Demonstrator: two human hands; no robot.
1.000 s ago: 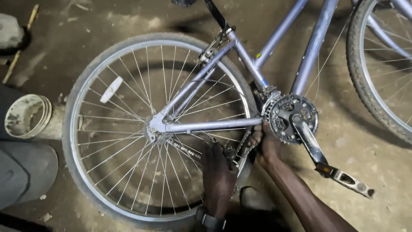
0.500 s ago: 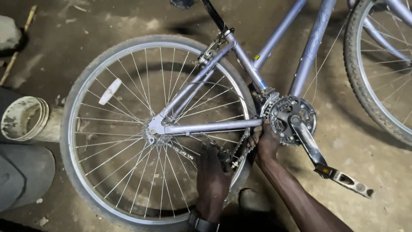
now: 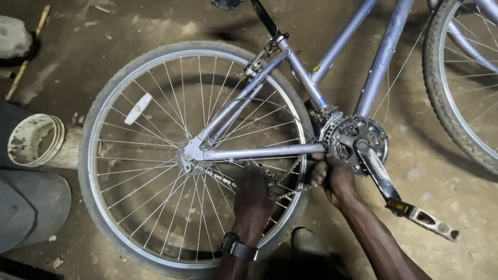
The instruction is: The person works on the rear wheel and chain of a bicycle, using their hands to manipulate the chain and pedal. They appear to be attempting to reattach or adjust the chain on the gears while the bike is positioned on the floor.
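A purple-framed bicycle (image 3: 381, 57) lies on its side on the dirt floor. My left hand (image 3: 252, 199), with a black watch on the wrist, reaches through the rear wheel (image 3: 129, 78) spokes and closes on the chain (image 3: 220, 179) by the derailleur, just below the chainstay (image 3: 259, 152). My right hand (image 3: 334, 179) grips the chain where it meets the chainring (image 3: 358, 140), fingers curled at the chainring's left edge. The crank arm and pedal (image 3: 425, 218) stick out to the lower right.
The front wheel (image 3: 456, 103) fills the upper right. A dirty white bucket (image 3: 33, 140) and a dark rounded object (image 3: 31, 207) sit at the left. A stone (image 3: 13, 36) and a stick (image 3: 26, 54) lie at the top left.
My left hand has slid a little upward along the chain toward the chainstay. My right hand stays at the chainring. The bicycle has not moved.
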